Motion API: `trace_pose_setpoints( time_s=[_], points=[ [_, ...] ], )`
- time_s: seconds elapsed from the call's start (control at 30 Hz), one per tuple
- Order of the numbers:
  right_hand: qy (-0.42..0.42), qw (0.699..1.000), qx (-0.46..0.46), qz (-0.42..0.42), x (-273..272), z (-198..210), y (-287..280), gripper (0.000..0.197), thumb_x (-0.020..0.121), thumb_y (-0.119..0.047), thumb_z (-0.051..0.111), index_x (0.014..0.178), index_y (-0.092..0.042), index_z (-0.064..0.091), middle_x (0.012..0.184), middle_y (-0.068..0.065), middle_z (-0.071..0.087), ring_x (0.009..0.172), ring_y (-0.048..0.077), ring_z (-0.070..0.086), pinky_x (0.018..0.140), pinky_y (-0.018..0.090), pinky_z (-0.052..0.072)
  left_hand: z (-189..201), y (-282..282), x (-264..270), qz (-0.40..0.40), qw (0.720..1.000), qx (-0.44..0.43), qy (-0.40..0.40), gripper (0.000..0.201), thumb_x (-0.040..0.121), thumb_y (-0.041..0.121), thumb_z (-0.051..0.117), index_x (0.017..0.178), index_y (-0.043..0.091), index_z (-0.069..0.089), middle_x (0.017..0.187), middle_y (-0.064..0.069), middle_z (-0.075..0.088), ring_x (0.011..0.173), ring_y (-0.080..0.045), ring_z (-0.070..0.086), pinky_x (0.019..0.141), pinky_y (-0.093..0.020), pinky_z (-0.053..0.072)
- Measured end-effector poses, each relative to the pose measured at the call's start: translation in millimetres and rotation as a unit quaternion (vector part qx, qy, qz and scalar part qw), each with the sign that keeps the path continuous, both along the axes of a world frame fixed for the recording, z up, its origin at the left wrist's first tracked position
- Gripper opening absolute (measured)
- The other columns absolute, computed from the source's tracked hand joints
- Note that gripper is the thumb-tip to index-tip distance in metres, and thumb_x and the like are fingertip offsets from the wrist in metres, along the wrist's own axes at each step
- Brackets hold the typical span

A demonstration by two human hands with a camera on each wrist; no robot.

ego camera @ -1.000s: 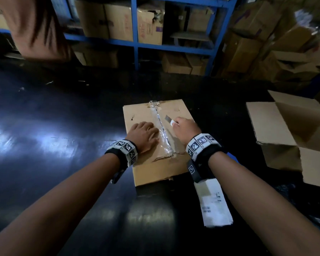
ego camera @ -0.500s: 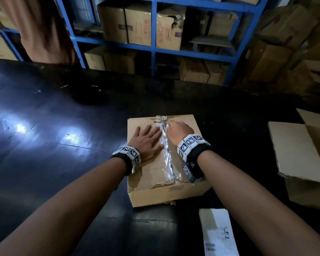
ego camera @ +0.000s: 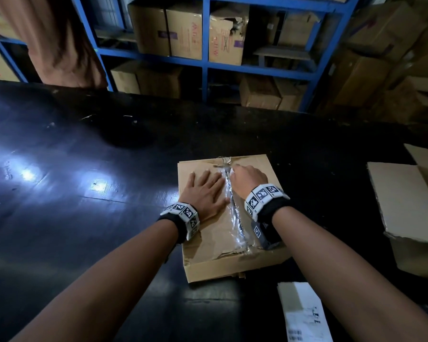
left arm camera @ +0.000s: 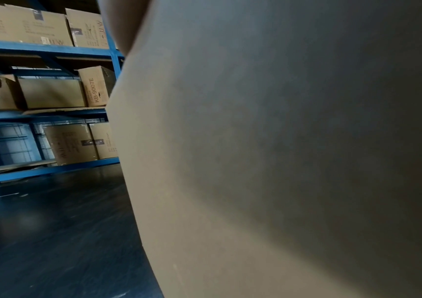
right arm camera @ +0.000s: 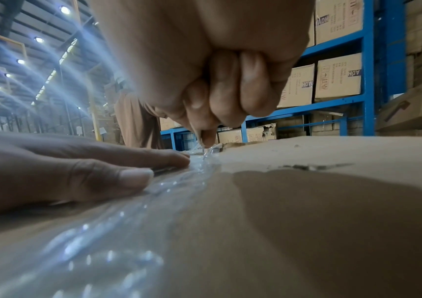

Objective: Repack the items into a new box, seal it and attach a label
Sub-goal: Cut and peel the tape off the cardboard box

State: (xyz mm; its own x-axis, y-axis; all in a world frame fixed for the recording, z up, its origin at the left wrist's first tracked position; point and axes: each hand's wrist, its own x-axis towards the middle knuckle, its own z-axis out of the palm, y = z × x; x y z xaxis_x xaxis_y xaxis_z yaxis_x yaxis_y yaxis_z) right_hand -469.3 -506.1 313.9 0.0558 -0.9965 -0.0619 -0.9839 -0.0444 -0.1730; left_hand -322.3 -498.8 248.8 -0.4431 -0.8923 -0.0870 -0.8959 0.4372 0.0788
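Note:
An old cardboard box (ego camera: 208,245) lies on the black table, with a crinkled strip of clear tape (ego camera: 235,223) along its top seam. My left hand (ego camera: 205,191) presses flat on the top, just left of the tape, fingers straight. My right hand (ego camera: 248,177) is a fist round a small cutter (ego camera: 231,171) at the seam's far end. In the right wrist view the cutter's blade (right arm camera: 200,141) points down into the tape (right arm camera: 128,221), beside my left hand's fingers (right arm camera: 118,159). The left wrist view is mostly filled by the box's cardboard (left arm camera: 281,161).
An empty open box (ego camera: 403,201) stands at the right of the table. A white label sheet (ego camera: 304,317) lies near the front edge. Blue shelves (ego camera: 205,65) full of cartons run behind the table. A person in brown clothing (ego camera: 59,45) stands at the far left.
My right hand has carried the cutter from the middle of the seam to its far end, blade now down in the tape. My left hand has flattened out on the box.

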Motion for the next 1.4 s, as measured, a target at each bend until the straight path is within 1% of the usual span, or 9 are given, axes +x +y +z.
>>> trace_pose_setpoints(
  time_s=[0.17, 0.37, 0.6, 0.73, 0.87, 1.0, 1.1, 1.23, 1.4],
  points=[
    [0.001, 1.0, 0.017, -0.015, 7.7, 5.7, -4.7, 0.022, 0.098, -0.019, 0.038, 0.102, -0.012, 0.059, 0.096, 0.01, 0.063, 0.078, 0.026, 0.053, 0.07, 0.035, 0.042, -0.5, -1.0, 1.2, 0.0, 1.0, 0.007, 0.017, 0.074, 0.088, 0.067, 0.011, 0.15, 0.027, 0.007, 0.159, 0.006, 0.003, 0.146, -0.02, -0.004, 0.116, -0.054, -0.002],
    [0.016, 0.999, 0.023, -0.027, 15.6, 11.8, -5.5, 0.023, 0.099, -0.021, 0.041, 0.106, -0.01, 0.06, 0.101, 0.011, 0.063, 0.079, 0.025, 0.048, 0.069, 0.033, 0.038, -1.4, -0.5, 0.6, 0.003, 1.0, -0.001, 0.024, 0.072, 0.089, 0.065, 0.012, 0.15, 0.026, 0.007, 0.159, 0.006, 0.006, 0.146, -0.021, -0.001, 0.116, -0.054, -0.002],
    [0.033, 0.998, 0.022, -0.045, 19.0, 20.2, -5.4, 0.02, 0.097, -0.023, 0.046, 0.095, -0.011, 0.062, 0.085, 0.006, 0.054, 0.076, 0.024, 0.05, 0.066, 0.033, 0.038, -0.2, 0.0, -0.1, 0.006, 0.999, -0.006, 0.031, 0.072, 0.09, 0.066, 0.013, 0.15, 0.026, 0.011, 0.159, 0.005, 0.01, 0.146, -0.022, 0.002, 0.116, -0.054, 0.001],
    [0.021, 0.999, 0.025, -0.034, 17.9, 19.3, -2.2, 0.021, 0.097, -0.019, 0.043, 0.093, -0.012, 0.062, 0.086, 0.006, 0.054, 0.074, 0.025, 0.049, 0.065, 0.033, 0.037, 1.3, 1.7, 0.3, 0.006, 0.999, -0.008, 0.035, 0.07, 0.091, 0.062, 0.015, 0.15, 0.025, 0.012, 0.159, 0.005, 0.011, 0.146, -0.022, 0.003, 0.116, -0.054, 0.001],
    [0.003, 0.999, 0.013, -0.031, 13.4, 18.4, -1.1, 0.023, 0.096, -0.02, 0.042, 0.09, -0.014, 0.063, 0.089, 0.006, 0.061, 0.075, 0.025, 0.054, 0.066, 0.033, 0.041, 1.8, 1.2, 0.4, 0.009, 1.0, -0.004, 0.03, 0.068, 0.092, 0.06, 0.014, 0.15, 0.026, 0.011, 0.159, 0.005, 0.009, 0.146, -0.021, 0.001, 0.116, -0.053, -0.001],
    [-0.018, 0.999, 0.016, -0.037, 9.0, 14.5, -0.3, 0.021, 0.097, -0.022, 0.041, 0.085, -0.016, 0.056, 0.087, 0.005, 0.059, 0.076, 0.025, 0.055, 0.067, 0.033, 0.042, 1.9, 1.5, 0.2, 0.007, 1.0, -0.011, 0.021, 0.068, 0.091, 0.061, 0.015, 0.15, 0.025, 0.012, 0.159, 0.005, 0.01, 0.146, -0.021, 0.002, 0.116, -0.053, 0.0],
    [-0.012, 0.999, 0.035, -0.037, 9.9, 9.3, -1.8, 0.021, 0.096, -0.021, 0.042, 0.091, -0.013, 0.061, 0.091, 0.008, 0.061, 0.076, 0.026, 0.053, 0.067, 0.034, 0.041, 1.8, 1.5, 0.0, 0.007, 1.0, -0.009, 0.02, 0.068, 0.092, 0.06, 0.015, 0.15, 0.025, 0.012, 0.159, 0.006, 0.009, 0.146, -0.021, 0.003, 0.116, -0.053, 0.0],
    [0.01, 0.999, 0.043, -0.031, 14.9, 7.0, -0.5, 0.021, 0.096, -0.019, 0.044, 0.1, -0.012, 0.063, 0.097, 0.01, 0.063, 0.076, 0.026, 0.05, 0.065, 0.032, 0.038, 3.8, 1.8, 0.3, 0.007, 1.0, -0.009, 0.023, 0.061, 0.095, 0.053, 0.014, 0.149, 0.025, 0.013, 0.159, 0.005, 0.01, 0.146, -0.021, 0.003, 0.116, -0.052, 0.0],
    [0.035, 0.998, 0.06, -0.008, 14.1, 11.8, 8.3, 0.023, 0.096, -0.018, 0.044, 0.108, -0.011, 0.062, 0.104, 0.011, 0.063, 0.079, 0.025, 0.048, 0.068, 0.033, 0.041, 3.7, 1.6, 1.3, 0.006, 1.0, -0.005, 0.021, 0.06, 0.096, 0.051, 0.014, 0.149, 0.026, 0.011, 0.159, 0.006, 0.008, 0.146, -0.02, 0.002, 0.116, -0.051, -0.001]
  ],
)
